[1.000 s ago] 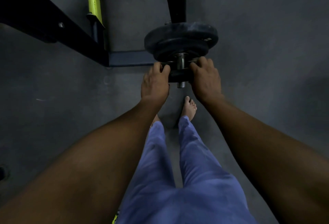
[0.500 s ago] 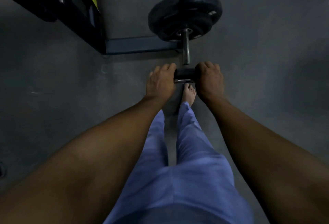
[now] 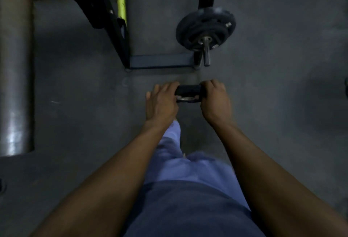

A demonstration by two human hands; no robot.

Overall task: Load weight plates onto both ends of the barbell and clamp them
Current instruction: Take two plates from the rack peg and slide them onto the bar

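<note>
A small black weight plate (image 3: 188, 90) with a metal hub hangs between my two hands, well short of the bar. My left hand (image 3: 162, 103) grips its left edge and my right hand (image 3: 214, 101) grips its right edge. Further away, the steel barbell sleeve (image 3: 206, 52) points toward me, bare at its tip. Black weight plates (image 3: 205, 27) sit on the sleeve behind that bare end. No clamp shows on the sleeve.
A black rack frame (image 3: 120, 35) with yellow-green parts (image 3: 120, 6) stands at upper left, its base bar (image 3: 162, 61) lying across the floor below the plates. A grey cylinder (image 3: 16, 67) runs down the left edge. Dark floor surrounds my legs.
The small plate has come off the sleeve end and moved back toward me in both hands. The view has pulled away from the barbell, so the loaded plates look farther off.
</note>
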